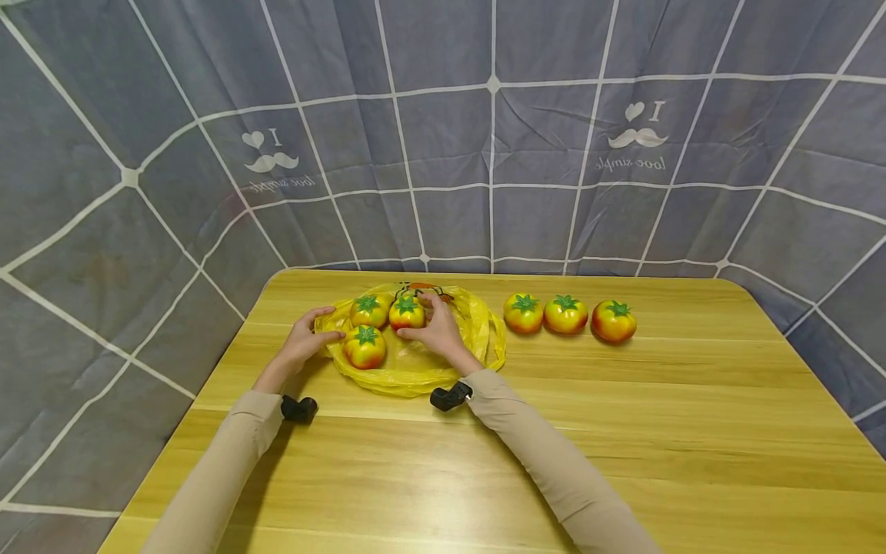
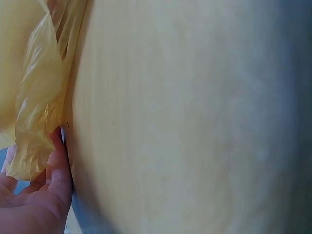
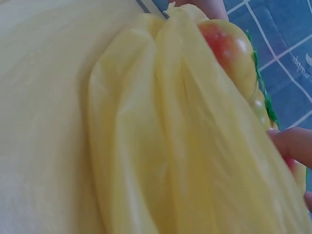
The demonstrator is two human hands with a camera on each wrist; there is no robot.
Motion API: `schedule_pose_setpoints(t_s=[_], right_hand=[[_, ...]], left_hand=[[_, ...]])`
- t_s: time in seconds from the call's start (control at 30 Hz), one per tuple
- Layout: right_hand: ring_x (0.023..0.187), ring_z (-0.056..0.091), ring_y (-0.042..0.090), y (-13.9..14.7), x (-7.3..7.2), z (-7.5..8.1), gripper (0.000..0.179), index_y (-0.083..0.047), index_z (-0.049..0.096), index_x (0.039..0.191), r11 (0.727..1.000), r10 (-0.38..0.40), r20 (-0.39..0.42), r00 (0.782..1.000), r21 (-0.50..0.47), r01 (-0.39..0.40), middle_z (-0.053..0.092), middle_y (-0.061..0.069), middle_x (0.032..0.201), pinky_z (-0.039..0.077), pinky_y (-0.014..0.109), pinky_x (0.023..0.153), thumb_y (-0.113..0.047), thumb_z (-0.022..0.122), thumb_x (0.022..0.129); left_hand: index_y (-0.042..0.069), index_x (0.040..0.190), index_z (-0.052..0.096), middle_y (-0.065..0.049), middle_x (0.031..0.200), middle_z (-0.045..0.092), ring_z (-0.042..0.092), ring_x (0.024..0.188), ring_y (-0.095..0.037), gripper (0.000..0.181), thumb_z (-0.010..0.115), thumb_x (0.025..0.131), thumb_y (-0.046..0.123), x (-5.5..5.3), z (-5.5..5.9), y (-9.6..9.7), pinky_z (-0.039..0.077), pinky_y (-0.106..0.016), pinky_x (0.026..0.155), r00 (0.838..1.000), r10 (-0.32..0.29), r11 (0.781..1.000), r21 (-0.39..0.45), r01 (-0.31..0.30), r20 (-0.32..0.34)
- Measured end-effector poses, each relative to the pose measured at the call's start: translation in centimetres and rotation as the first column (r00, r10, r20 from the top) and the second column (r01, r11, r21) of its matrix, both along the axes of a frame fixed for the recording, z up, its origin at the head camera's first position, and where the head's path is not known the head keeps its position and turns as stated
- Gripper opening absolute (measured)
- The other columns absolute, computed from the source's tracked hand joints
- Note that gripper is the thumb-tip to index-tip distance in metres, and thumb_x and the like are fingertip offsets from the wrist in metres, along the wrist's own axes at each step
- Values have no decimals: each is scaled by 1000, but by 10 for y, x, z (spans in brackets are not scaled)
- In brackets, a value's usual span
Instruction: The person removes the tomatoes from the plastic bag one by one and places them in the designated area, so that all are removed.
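A yellow plastic bag (image 1: 408, 382) lies spread on the table, its mouth wide. Two yellow-red tomatoes with green leafy tops, one at the back (image 1: 369, 312) and one in front (image 1: 364, 348), sit on its left side. My right hand (image 1: 439, 331) holds another tomato (image 1: 407, 314) between thumb and fingers, just right of the back one. At the bag's left edge, my left hand (image 1: 302, 338) grips the plastic, thumb toward the front tomato. In the left wrist view, crumpled plastic (image 2: 36, 97) covers part of the left hand's fingers (image 2: 59, 170).
To the right of the bag, three more tomatoes stand in a row: a left one (image 1: 523, 314), a middle one (image 1: 565, 315) and a right one (image 1: 614, 322). A grey checked curtain (image 1: 450, 138) hangs behind the wooden table (image 1: 692, 431) and along its sides.
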State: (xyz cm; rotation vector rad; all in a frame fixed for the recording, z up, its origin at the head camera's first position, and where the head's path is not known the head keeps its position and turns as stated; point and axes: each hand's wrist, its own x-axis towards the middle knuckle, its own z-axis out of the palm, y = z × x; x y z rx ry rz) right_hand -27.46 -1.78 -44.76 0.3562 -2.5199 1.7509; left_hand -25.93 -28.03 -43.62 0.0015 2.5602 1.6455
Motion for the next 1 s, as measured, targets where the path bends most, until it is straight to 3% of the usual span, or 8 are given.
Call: schedule_pose_setpoints(t_s=[0.3,0.43,0.63,1.0], right_hand=[[120,51,34,-6,0,-5,74,-3,44,136,1000,-24,18,1000,6,24,51,20,134,42,44,104,-15,82,74],[122,49,34,-7,0,-5,72,-2,43,135,1000,-26,2,1000,9,26,50,21,133,40,45,105,-15,81,75],[122,50,34,-6,0,-5,71,-3,45,134,999,-36,-3,999,15,36,51,21,132,41,45,104,-14,82,74],[119,51,33,-6,0,-6,69,-5,50,130,998,-51,-28,998,29,52,53,19,129,42,44,103,-13,84,71]], left_hand=[[-3,146,31,-25,157,19,19,143,-37,69,65,87,7,0,-2,0,29,-48,113,1000,3,1000,-2,-3,12],[-4,145,31,-25,157,17,13,146,-38,69,65,87,6,0,-1,1,25,-48,115,1000,6,1000,8,-7,9],[-4,145,31,-25,157,18,16,144,-38,68,65,87,6,0,-1,2,27,-48,114,1000,6,1000,7,-6,6],[-5,144,32,-26,157,18,9,146,-40,67,65,87,5,-1,-3,0,20,-51,117,1000,4,1000,11,-4,-7]])
